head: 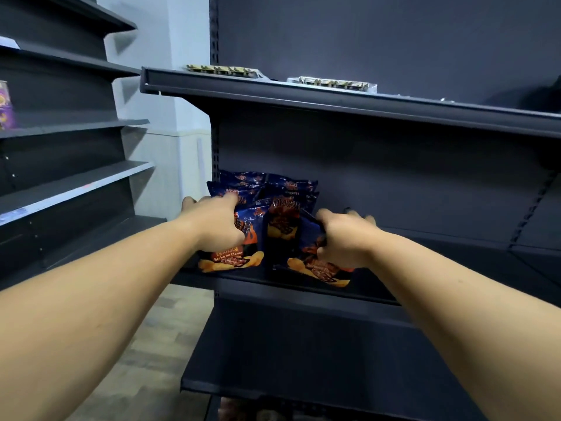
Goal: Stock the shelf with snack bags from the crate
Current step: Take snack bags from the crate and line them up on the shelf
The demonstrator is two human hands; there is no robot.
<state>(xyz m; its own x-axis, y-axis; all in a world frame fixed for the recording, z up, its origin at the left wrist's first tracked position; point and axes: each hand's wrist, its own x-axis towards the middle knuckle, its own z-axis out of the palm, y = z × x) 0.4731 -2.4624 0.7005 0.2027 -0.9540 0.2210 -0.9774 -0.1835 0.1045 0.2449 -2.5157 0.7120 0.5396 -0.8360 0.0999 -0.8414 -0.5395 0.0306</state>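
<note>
reaching into the dark middle shelf (303,284) with both hands, bare arms stretching out from the bottom corners. the left hand (217,224) is pressing on a blue barbecue flavour snack bag (233,256), fingers spreading over its top and thumb hooking the front. the right hand (343,238) is gripping a second bag (315,268) just right of that first one, fingers curling tight around its edge. more of the same bags (273,186) are standing behind those two, bunching up at the left end of the shelf near the upright. the rest of the shelf is running off to the right. flat packets (334,82) are lying on the shelf above. no crate showing anywhere.
</note>
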